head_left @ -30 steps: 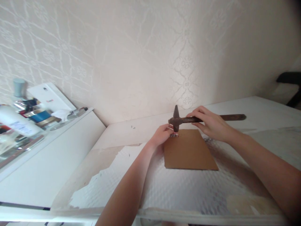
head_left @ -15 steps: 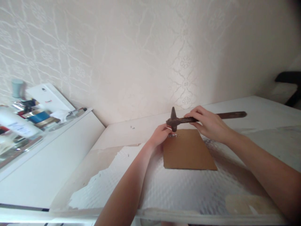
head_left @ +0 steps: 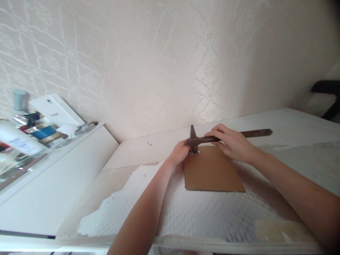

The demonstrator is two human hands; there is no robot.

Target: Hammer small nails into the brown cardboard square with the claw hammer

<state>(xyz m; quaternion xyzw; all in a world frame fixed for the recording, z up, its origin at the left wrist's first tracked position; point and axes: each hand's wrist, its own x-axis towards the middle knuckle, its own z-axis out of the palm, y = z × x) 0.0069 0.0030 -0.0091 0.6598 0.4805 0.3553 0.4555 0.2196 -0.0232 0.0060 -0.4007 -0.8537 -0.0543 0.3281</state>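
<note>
A single head camera is looking forward and down from by the near edge of the table (head_left: 132,152); that edge is crossing the bottom of the view. It is facing the wall (head_left: 148,71), which is filling the upper half. The left hand (head_left: 181,152) and right hand (head_left: 233,142) are showing at middle distance, towards the far edge.

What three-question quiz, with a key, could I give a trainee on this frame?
1. Which hand grips the hammer?
2. Multiple choice: what colour is the sheet? A) green B) brown C) black
3. True or false: the hammer's head is at the sheet's edge nearest the person.

Key:
1. The right hand.
2. B.
3. False: the head is by the sheet's far left corner, close to the left hand.
</note>
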